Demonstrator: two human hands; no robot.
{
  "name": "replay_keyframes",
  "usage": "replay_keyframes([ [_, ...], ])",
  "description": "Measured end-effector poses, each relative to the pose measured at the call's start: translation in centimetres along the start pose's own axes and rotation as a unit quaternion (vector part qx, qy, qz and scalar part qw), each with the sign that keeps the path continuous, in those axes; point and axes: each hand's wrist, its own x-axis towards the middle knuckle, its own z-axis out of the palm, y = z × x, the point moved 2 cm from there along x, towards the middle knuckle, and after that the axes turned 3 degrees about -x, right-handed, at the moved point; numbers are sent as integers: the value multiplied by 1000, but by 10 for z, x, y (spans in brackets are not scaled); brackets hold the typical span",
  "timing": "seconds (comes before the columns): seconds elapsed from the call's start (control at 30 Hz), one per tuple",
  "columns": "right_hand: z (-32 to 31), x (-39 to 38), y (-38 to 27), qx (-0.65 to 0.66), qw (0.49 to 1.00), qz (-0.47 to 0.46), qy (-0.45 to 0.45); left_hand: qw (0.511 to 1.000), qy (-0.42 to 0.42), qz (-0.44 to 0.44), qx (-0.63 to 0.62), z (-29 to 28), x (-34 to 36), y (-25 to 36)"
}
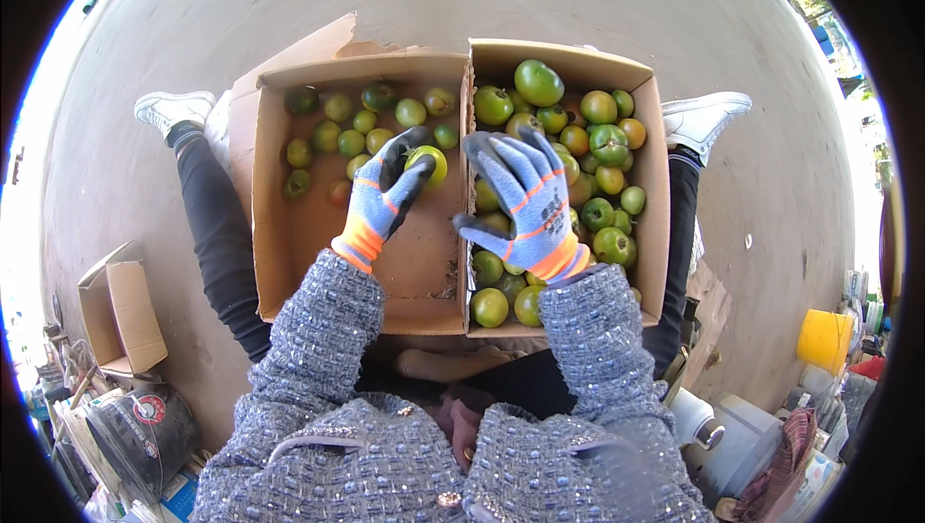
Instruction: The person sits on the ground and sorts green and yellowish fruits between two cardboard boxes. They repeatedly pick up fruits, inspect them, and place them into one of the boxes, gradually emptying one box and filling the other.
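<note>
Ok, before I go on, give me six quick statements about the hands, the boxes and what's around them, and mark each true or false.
1. The left hand grips a green tomato. True.
2. The right hand is over the left box. False: the right hand is over the right box.
3. The left box shows bare cardboard at its near end. True.
4. The left box holds more tomatoes than the right one. False: the right box holds more.
5. Both hands are bare. False: both wear gloves with orange cuffs.
6. A yellow container is to the right of both boxes. True.
</note>
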Motion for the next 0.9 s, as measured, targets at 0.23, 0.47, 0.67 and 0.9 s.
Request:
replay_keyframes([
  [0.23, 13, -4, 1, -14, 1000, 3, 16, 988, -69, 115, 79, 24, -17, 27],
  [0.47, -17, -9, 37, -200, 952, 154, 172, 745, -169, -17, 645, 4, -31, 28],
  [0.67, -10, -5, 35, -180, 964, 116, 157, 609, -332, -117, 711, 47, -60, -14],
  [0.9, -4, 4, -1, 14, 998, -36, -45, 980, -78, -178, 41, -8, -29, -4],
])
